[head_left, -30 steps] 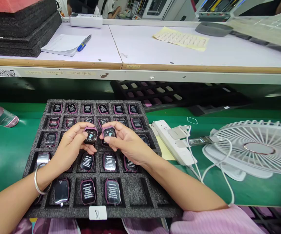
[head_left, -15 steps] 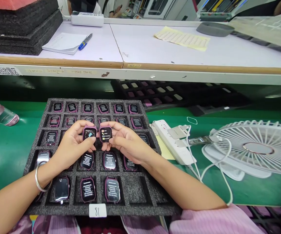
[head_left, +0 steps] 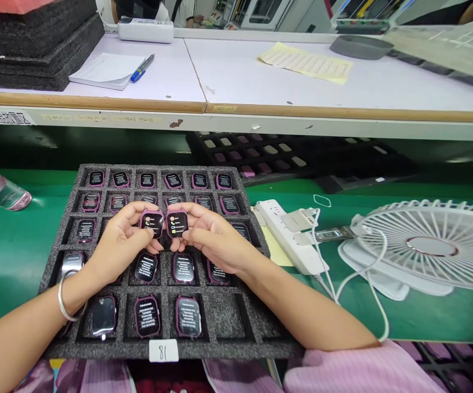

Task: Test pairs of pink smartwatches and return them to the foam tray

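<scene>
In the head view I have both hands above the tray, near the middle of the frame. The left hand is closed around the left watch, fingers behind it and thumb over a lower corner of its glass. The right hand pinches the right watch, thumb at its lower right corner. The two are side by side with a narrow gap, faces toward me, each lit with a column of coloured icons.

What worries me is the grip: the cases look smooth and rounded, so a loose fingertip could let one slip onto the other watches below. A thumb pressing the wrong spot of glass might open an unwanted page, and cases knocked together could scuff. The bangle on the left wrist sits low over the tray; a careless sweep could catch something there.

The tray is speckled dark foam, grainy, cut into squarish pockets. The cases are purple with glossy black fronts. A white card marks its near edge, lower middle. The counter is flat green; toward the right I see a hard white power strip, slack cables and a ribbed, round fan.
</scene>
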Motion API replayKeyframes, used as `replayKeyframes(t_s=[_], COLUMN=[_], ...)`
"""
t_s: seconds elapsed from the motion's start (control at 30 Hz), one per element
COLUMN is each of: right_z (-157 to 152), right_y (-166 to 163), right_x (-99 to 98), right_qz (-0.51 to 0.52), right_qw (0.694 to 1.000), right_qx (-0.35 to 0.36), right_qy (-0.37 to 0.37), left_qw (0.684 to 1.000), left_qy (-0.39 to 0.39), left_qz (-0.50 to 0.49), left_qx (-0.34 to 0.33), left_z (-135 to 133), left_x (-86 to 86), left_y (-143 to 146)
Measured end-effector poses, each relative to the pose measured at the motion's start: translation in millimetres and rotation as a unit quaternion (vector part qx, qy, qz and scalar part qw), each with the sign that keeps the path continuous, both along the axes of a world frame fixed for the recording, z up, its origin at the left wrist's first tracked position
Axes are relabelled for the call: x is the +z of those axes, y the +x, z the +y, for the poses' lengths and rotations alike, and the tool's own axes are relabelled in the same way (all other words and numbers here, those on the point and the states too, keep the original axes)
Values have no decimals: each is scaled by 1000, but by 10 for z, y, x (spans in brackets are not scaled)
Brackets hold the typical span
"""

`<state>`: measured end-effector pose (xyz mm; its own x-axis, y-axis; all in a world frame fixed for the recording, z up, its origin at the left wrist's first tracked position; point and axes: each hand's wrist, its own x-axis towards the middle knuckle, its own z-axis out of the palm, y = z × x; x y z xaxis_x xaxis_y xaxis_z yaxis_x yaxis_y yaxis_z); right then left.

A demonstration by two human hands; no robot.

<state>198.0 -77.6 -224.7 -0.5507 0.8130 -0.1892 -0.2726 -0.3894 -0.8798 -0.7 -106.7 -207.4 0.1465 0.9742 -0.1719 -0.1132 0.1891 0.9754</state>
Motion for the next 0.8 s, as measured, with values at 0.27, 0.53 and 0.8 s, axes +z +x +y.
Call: replayKeyframes(t_s=[0.27, 0.53, 0.8], right_z=[-7, 10, 14], right_y=[6, -6, -5], right_x=[-38, -25, -18], right_qz=[-5, -24, -31], right_qw=[1000, 999, 999], right_qx=[-6, -20, -23], right_qy=[26, -9, -19], left_qw=[1000, 1000, 1000], left_qy=[17, -19, -28], left_qz=[-12, 7, 4], left_qx=[-11, -11, -10], left_z=[12, -2, -2], left_x=[-13, 23, 9], left_y=[28, 38, 29])
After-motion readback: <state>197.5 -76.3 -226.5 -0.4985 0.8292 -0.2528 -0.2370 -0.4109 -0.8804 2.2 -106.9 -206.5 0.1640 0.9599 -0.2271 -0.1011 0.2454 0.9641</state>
